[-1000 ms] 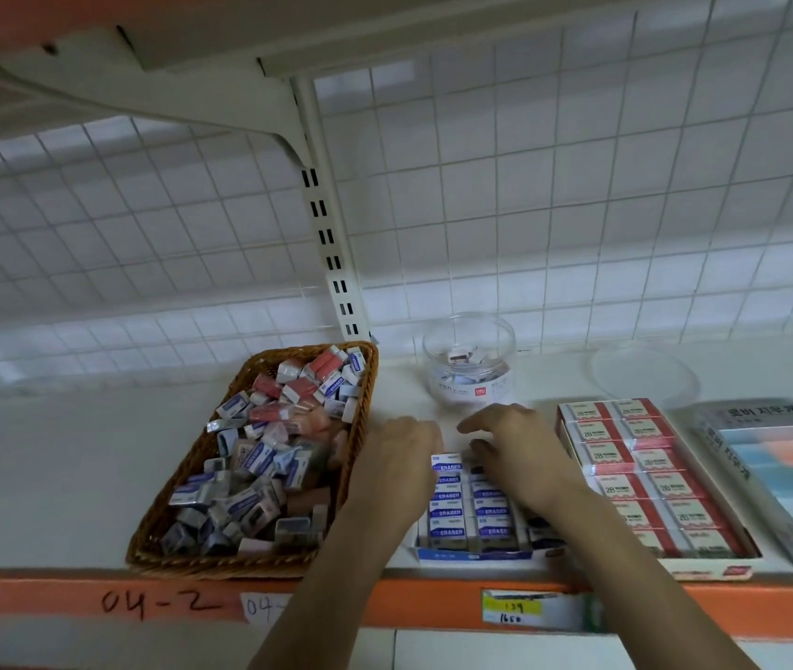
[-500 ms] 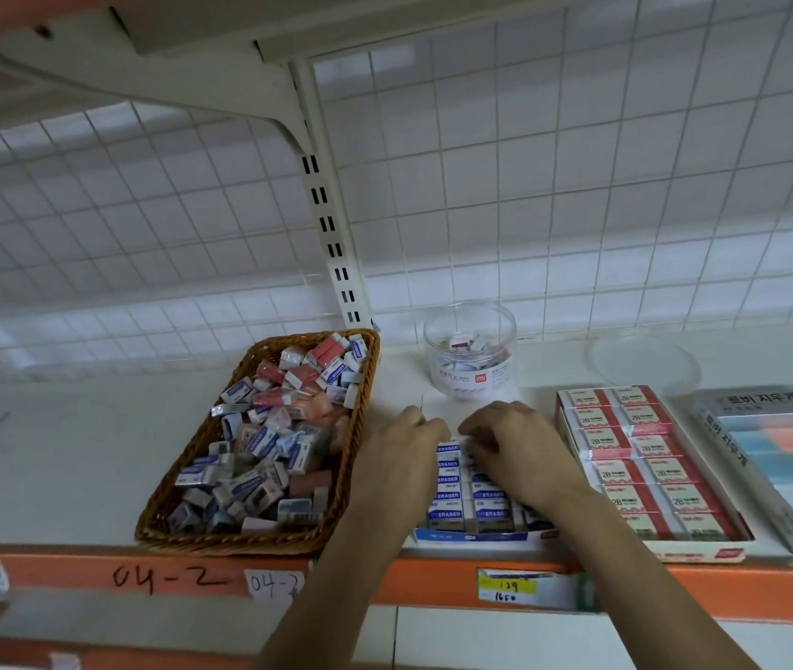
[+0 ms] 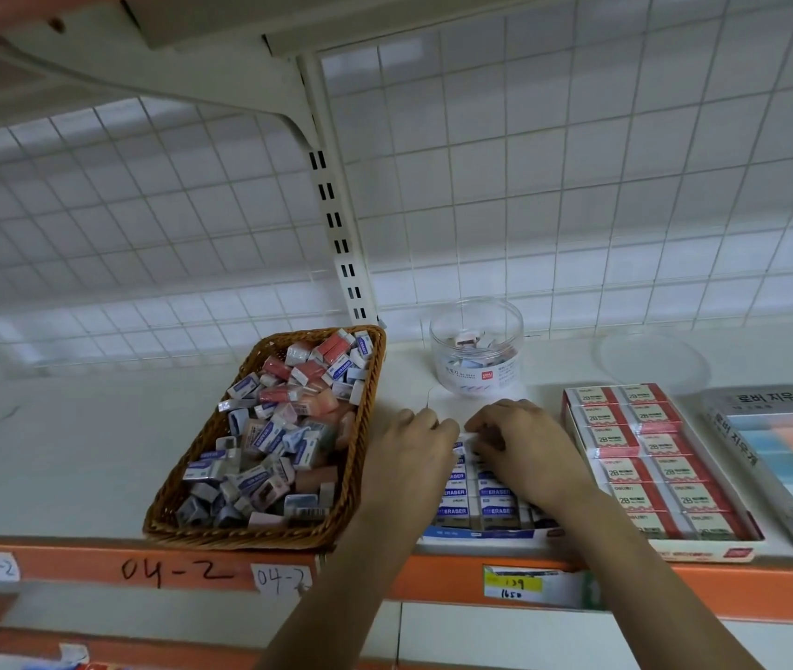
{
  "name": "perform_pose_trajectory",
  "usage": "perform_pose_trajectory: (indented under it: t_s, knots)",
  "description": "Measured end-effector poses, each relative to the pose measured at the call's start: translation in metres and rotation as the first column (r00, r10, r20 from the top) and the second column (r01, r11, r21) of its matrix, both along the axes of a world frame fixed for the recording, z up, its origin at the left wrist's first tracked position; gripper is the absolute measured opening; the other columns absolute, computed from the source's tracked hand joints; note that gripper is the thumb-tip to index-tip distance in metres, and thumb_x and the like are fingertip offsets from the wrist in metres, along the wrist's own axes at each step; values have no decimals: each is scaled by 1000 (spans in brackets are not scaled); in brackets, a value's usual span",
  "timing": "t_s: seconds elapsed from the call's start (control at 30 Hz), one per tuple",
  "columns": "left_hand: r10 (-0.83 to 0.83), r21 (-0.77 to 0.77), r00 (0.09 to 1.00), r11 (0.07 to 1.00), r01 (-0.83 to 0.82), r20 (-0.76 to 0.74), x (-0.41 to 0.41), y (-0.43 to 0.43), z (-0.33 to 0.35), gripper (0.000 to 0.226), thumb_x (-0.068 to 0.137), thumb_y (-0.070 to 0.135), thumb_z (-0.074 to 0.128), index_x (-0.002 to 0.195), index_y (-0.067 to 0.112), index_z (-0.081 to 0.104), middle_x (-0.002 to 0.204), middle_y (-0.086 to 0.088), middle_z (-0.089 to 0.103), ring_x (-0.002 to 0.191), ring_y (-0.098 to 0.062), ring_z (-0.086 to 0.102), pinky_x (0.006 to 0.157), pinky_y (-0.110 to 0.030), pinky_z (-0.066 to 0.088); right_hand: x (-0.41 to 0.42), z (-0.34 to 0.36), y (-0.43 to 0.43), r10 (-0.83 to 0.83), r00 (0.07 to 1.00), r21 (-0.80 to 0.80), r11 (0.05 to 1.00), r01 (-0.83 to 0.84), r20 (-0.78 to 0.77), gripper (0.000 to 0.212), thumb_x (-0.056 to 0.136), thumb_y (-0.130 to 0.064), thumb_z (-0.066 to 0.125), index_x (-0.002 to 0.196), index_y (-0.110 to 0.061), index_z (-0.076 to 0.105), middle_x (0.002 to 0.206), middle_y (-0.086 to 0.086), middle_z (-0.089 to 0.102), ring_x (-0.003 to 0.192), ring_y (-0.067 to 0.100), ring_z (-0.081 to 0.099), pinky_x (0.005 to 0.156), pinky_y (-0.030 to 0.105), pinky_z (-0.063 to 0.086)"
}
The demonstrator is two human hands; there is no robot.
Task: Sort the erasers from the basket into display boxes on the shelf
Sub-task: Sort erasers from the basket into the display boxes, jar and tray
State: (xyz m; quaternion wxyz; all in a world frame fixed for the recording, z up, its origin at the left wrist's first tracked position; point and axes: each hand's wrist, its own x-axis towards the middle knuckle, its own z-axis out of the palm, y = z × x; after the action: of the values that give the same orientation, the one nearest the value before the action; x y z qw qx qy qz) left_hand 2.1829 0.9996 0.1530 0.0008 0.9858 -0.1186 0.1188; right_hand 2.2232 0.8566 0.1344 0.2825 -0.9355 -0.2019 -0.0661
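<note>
Along the shelf's point(image 3: 70, 452) front edge, centre: blue box point(image 3: 481, 533) with rows of erasers point(image 3: 496, 510). Over its far end, left hand point(image 3: 411, 456) and right hand point(image 3: 515, 447), fingertips nearly meeting, fingers bent down onto the rows; gripping anything or not, cannot tell. Just left, basket point(image 3: 259, 536) heaped with loose erasers point(image 3: 278, 427). Just right, red box point(image 3: 703, 553). Behind, near the back edge, jar point(image 3: 476, 353).

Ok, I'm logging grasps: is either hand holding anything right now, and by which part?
Cannot be told. The left hand and right hand both lie over the far end of the blue eraser box, fingertips curled down out of sight.
</note>
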Motion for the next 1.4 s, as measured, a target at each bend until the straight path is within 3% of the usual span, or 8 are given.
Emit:
perform_pose_trajectory:
  t_s: [0.1, 0.33, 0.47, 0.53, 0.83, 1.07, 1.23, 1.4]
  knots:
    - [20, 14, 1000, 1000, -20, 8, 1, -1, -4, 38, 41, 18, 93, 60, 21, 61, 57, 4, 53, 51, -13, 54, 41, -22, 40, 0, 0, 0, 1, 1000, -7, 1000, -1, 7, 24, 87, -19, 56, 108, -23, 65, 107, -2, 64, 104, 15, 51, 85, 29, 45]
    - [32, 6, 999, 999, -32, 26, -2, -6, -3, 33, 43, 12, 89, 59, 17, 61, 56, 1, 51, 45, -14, 50, 37, -21, 32, 0, 0, -2, 3, 1000, -15, 1000, -3, 14, 25, 88, -18, 55, 109, -25, 65, 109, -5, 64, 106, 14, 52, 85, 28, 45]
    - [56, 45, 998, 997, -55, -16, -3, -13, 0, 9, 80, 7, 65, 87, 13, 63, 85, -5, 57, 73, -19, 56, 56, -26, 34, 0, -1, -2, -2, 1000, -18, 1000, 3, 13, 27, 88, -19, 54, 112, -26, 65, 112, -6, 64, 108, 14, 51, 85, 28, 45]
    - [58, 92, 998, 994, -55, -26, -2, -9, 0, 16, 94, 8, 46, 102, 13, 59, 101, -5, 54, 86, -20, 52, 65, -28, 36, 0, -1, -2, -5, 1000, -23, 1000, 5, 18, 27, 89, -19, 53, 113, -26, 64, 113, -5, 63, 109, 14, 51, 86, 29, 46]
    - [27, 13, 997, 1000, -26, -78, 9, -1, -3, 11, 89, 8, 57, 87, 18, 61, 81, 3, 40, 75, -12, 40, 65, -27, 43, -2, 3, -2, 19, 1000, -50, 999, -19, 5, 28, 88, -18, 53, 113, -24, 64, 112, -5, 64, 107, 14, 52, 87, 29, 45]
    - [-9, -164, 999, 986, 3, -36, 10, 4, 7, 21, 97, 21, 47, 83, 15, 62, 88, 1, 55, 85, -16, 54, 72, -27, 43, 0, 15, -1, 40, 997, -79, 996, -46, -70, 31, 89, -18, 53, 118, -23, 62, 122, -2, 60, 113, 15, 51, 93, 24, 39]
    - [83, -276, 983, 961, -35, 163, 7, 26, 19, 20, 96, 24, 49, 101, 18, 67, 97, 2, 61, 91, -16, 56, 74, -25, 41, -2, 26, 23, 86, 996, -37, 996, -86, -9, 32, 91, -21, 54, 123, -26, 58, 130, -6, 56, 120, 14, 47, 98, 21, 32]
    - [280, -237, 955, 939, -249, 103, 7, 68, 20, 27, 97, 27, 45, 121, 21, 57, 116, 1, 59, 106, -14, 53, 92, -25, 44, -6, 36, 65, 208, 974, -27, 978, -206, 91, 28, 89, -14, 53, 115, -18, 63, 122, 0, 60, 113, 18, 50, 93, 19, 31]
